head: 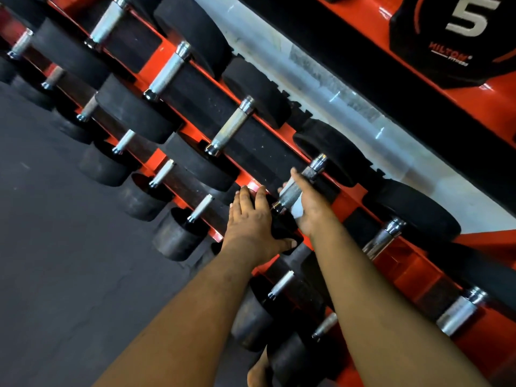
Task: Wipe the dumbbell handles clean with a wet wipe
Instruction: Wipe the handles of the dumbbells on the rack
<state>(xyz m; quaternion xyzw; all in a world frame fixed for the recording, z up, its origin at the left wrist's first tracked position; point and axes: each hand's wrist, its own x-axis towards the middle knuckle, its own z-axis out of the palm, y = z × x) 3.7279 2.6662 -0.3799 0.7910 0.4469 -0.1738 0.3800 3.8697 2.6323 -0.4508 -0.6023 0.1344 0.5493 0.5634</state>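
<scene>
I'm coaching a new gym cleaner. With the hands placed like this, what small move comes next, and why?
Probably slide the right hand with the wet wipe up the handle toward its far collar: that end looks uncovered, while the left hand rests on the near weight head.

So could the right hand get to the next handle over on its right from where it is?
Probably yes: the right hand grips the current handle with the wipe, and the neighbouring handle lies uncovered beside it.

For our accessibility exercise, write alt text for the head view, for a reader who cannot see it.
A person's right hand grips a knurled silver dumbbell handle with a white wet wipe against it, while the left hand rests on that dumbbell's black round end weight. Rows of similar dumbbells sit on a red metal rack above grey floor.
</scene>
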